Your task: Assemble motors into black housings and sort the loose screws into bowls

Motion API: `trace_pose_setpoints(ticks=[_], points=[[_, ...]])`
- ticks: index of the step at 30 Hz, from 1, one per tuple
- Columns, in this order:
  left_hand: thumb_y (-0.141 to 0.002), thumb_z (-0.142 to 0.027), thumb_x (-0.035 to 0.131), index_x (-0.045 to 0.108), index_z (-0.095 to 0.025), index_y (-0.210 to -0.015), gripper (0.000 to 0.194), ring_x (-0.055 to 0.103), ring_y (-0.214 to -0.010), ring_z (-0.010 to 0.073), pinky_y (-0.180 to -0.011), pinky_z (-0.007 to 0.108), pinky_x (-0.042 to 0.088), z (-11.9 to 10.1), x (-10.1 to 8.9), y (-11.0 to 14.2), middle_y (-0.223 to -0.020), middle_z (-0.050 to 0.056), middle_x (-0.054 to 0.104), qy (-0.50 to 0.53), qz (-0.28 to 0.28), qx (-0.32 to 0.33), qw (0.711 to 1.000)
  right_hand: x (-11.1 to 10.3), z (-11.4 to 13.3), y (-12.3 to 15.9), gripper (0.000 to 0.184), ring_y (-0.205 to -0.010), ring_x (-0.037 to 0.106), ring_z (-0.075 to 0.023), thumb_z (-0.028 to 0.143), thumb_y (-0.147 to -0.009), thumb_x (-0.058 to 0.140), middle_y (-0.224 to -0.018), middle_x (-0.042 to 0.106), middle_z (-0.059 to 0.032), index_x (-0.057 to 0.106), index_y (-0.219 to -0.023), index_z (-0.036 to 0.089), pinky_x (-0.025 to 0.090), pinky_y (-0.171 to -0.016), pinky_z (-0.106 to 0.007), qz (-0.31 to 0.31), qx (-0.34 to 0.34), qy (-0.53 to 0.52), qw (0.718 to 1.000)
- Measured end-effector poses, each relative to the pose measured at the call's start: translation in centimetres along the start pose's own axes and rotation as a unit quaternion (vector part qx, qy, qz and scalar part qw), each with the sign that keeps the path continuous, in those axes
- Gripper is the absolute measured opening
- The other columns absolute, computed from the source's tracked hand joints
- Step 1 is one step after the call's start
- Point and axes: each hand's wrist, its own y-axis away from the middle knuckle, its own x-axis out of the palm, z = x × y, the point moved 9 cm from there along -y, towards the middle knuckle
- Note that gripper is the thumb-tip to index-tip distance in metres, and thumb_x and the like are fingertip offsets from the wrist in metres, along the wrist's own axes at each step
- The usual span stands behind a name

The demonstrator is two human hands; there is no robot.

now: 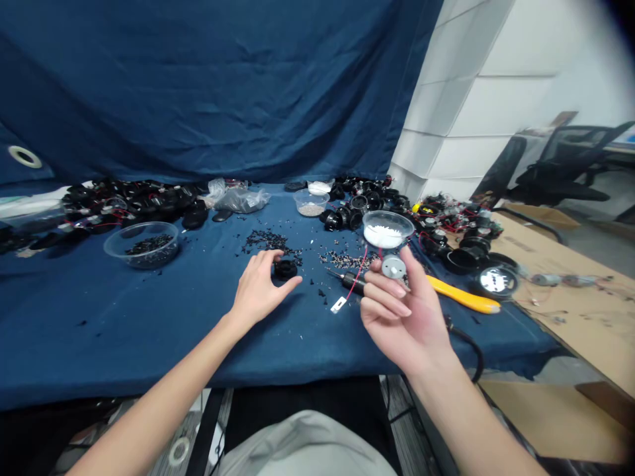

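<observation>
My left hand (260, 287) is curved around a small black round plastic housing (286, 269) on the blue cloth, fingers at its far side and thumb along the near side. Raised above the table, my right hand (401, 311) pinches a small silver motor (393, 267), its round end face towards me. A red wire (356, 272) hangs from the motor down to a little white connector piece (338, 305). Behind the right hand lies an electric screwdriver (350, 280), partly hidden. Next to it is a yellow-handled tool (464, 295).
Loose black parts (268, 243) and small screws (347, 260) are scattered mid-table. Clear bowls hold black pieces (149, 246), white pieces (384, 236) and small bits (311, 209). Heaps of black housings (133, 201) and wired motors (459, 218) line the back. Cardboard (585, 311) lies right.
</observation>
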Motion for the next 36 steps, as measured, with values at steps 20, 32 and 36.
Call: trace_pose_setpoints(ticks=[20, 32, 36], points=[[-0.074, -0.027, 0.072, 0.055, -0.018, -0.113, 0.043, 0.059, -0.106, 0.0262, -0.092, 0.037, 0.047, 1.0, 4.3, -1.1, -0.114, 0.008, 0.064, -0.002, 0.052, 0.109, 0.993, -1.9, -5.7, -7.6, 0.022, -0.06, 0.056, -0.0138, 0.036, -0.079, 0.071, -0.069, 0.063, 0.0003, 0.064, -0.088, 0.017, 0.044, -0.063, -0.026, 0.047, -0.221, 0.584, 0.78], [-0.072, -0.022, 0.071, 0.06, -0.013, -0.109, 0.04, 0.06, -0.1, 0.0246, -0.089, 0.04, 0.047, 1.0, 4.4, -0.8, -0.107, 0.009, 0.066, -0.014, 0.053, 0.107, 0.993, -1.7, -6.9, -7.3, 0.019, -0.058, 0.05, -0.0133, 0.035, -0.081, 0.07, -0.069, 0.059, 0.0013, 0.063, -0.088, 0.018, 0.039, -0.06, -0.025, 0.081, -0.21, 0.643, 0.732], [-0.072, -0.022, 0.073, 0.06, -0.013, -0.108, 0.04, 0.061, -0.099, 0.0241, -0.089, 0.041, 0.048, 1.1, 4.6, -0.9, -0.106, 0.009, 0.066, -0.011, 0.054, 0.11, 0.992, -1.9, -6.9, -7.3, 0.021, -0.056, 0.054, -0.0132, 0.034, -0.079, 0.072, -0.067, 0.06, 0.002, 0.062, -0.09, 0.018, 0.042, -0.059, -0.025, 0.071, -0.213, 0.639, 0.735]])
